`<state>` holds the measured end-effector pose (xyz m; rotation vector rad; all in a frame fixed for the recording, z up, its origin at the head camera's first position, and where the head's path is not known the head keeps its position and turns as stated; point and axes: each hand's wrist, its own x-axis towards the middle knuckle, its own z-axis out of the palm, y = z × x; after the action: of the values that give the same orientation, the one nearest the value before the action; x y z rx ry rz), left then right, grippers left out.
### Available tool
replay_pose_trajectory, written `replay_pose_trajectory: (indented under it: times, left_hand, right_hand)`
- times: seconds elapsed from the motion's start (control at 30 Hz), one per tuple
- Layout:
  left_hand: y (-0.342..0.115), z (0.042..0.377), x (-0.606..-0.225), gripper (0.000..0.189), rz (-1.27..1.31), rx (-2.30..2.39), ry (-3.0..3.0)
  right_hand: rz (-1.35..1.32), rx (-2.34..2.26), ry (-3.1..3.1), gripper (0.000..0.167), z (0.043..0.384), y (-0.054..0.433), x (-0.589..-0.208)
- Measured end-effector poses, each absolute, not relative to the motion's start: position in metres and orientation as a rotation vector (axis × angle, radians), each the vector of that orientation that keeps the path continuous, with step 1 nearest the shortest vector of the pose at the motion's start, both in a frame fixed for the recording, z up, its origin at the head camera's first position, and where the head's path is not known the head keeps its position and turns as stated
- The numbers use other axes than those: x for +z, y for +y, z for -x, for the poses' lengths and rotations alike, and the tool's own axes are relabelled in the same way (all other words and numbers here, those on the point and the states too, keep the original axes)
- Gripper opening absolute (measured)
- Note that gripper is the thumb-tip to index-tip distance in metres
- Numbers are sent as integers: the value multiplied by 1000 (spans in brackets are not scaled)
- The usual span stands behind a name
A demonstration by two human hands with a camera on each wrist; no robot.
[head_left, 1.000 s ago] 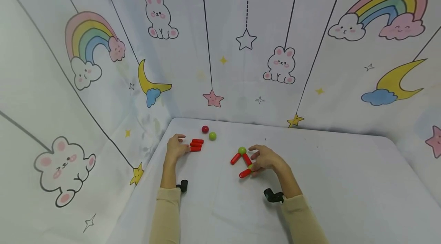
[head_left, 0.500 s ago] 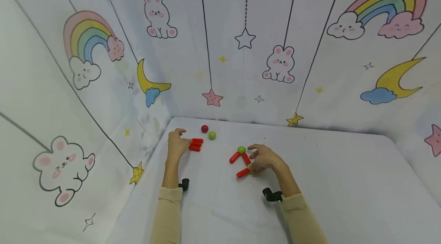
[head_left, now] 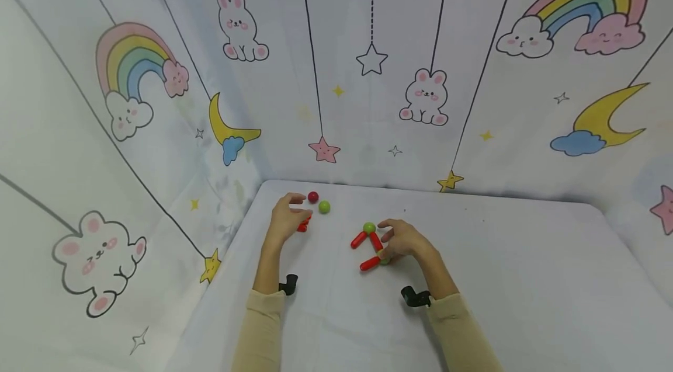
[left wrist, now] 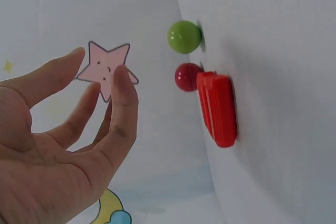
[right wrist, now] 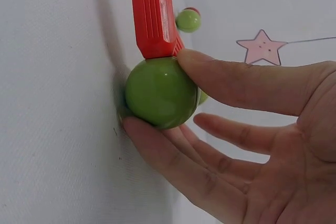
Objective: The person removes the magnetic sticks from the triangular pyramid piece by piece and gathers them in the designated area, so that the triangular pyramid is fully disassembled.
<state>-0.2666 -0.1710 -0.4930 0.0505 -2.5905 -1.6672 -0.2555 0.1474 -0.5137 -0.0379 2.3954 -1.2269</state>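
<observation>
My right hand pinches a green ball between thumb and finger at the table surface. Red rods join at this ball: one rod points left, and another rod runs up to a second green ball, from which a third rod extends. My left hand hovers beside a small group of red rods, fingers loosely bent and apart, holding nothing. In the head view this hand partly hides those rods, which lie side by side.
A loose red ball and a loose green ball lie near the table's back left edge. The white table meets a fabric backdrop printed with stars, rabbits and rainbows.
My left hand has shifted right from the rods' left ends and now covers part of them. My right hand keeps its hold on the green ball; its left-pointing rod has shifted slightly left.
</observation>
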Motion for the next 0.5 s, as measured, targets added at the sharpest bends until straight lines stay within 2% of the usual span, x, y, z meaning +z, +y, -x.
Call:
replay_pose_trajectory:
  times: [0.27,0.5]
  left_hand:
    - [-127,255,-499,42,167,-1611,-2679]
    - [-96,247,-510,45,315,-1604,-2830]
  right_hand:
    - [35,-1244,2382,79,255,148,-517]
    - [35,-1236,2397,79,255,151,-515]
